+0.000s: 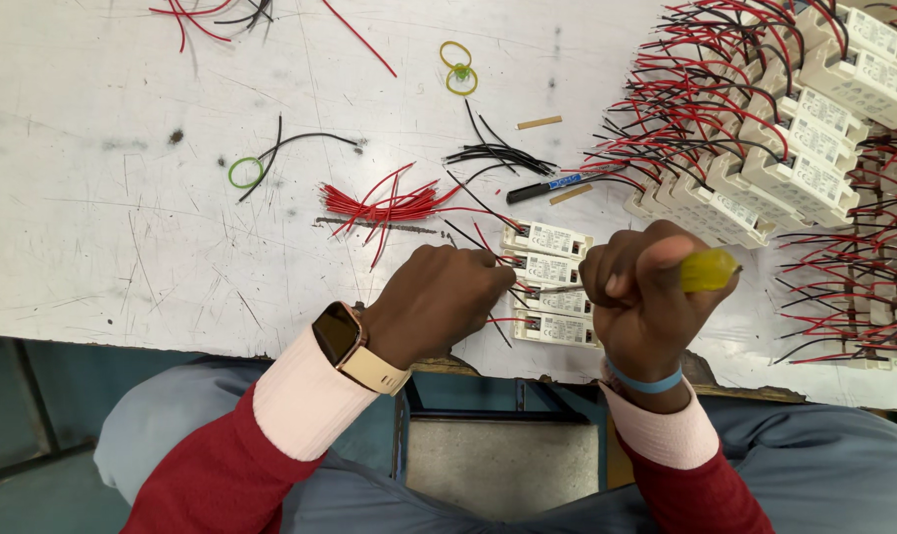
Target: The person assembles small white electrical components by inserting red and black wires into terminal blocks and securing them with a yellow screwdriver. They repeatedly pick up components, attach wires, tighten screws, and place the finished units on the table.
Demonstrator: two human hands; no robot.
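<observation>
- Hands sit nearest, at the table's front edge: the right hand (651, 297) is fisted tight round a screwdriver with a translucent yellow handle (708, 269), its thin shaft (557, 289) pointing left.
- Left hand (437, 302), fingers curled narrow, pinches thin wires at the end of a small white driver module (557, 300); I cannot tell exactly which wire.
- 4 such modules lie stacked in a row between the hands, on the white table (122, 227).
- Judged from looks, each module is light, rigid plastic, best steadied by its flat sides; the wires are soft and springy, best pinched close to the terminal.
- Beyond lie loose red wires (379, 206), black wires (493, 155) and a green rubber band (244, 172).
- Farthest right, finished wired modules (805, 178) are heaped.
</observation>
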